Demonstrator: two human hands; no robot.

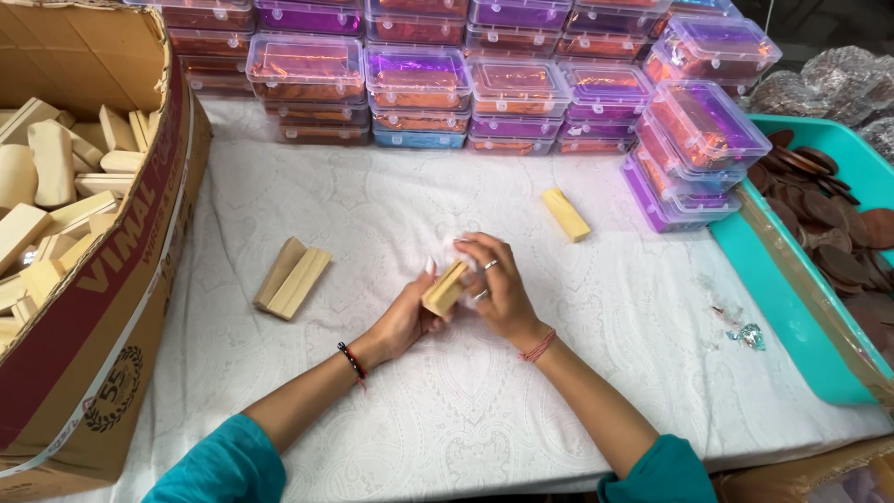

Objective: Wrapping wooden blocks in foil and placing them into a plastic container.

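Both my hands meet at the middle of the white cloth. My left hand (402, 321) and my right hand (498, 284) together hold a small pale wooden block (445, 288), with a bit of clear wrap showing above it under my right fingers. Two similar wooden blocks (292, 278) lie side by side on the cloth to the left. Another single wooden block (565, 214) lies to the upper right.
A large cardboard box (112, 279) full of wooden blocks stands at the left. Stacks of clear plastic boxes (503, 88) with orange and purple contents line the back. A teal tray (792, 307) with brown discs sits at the right; foil scraps (745, 333) lie near it.
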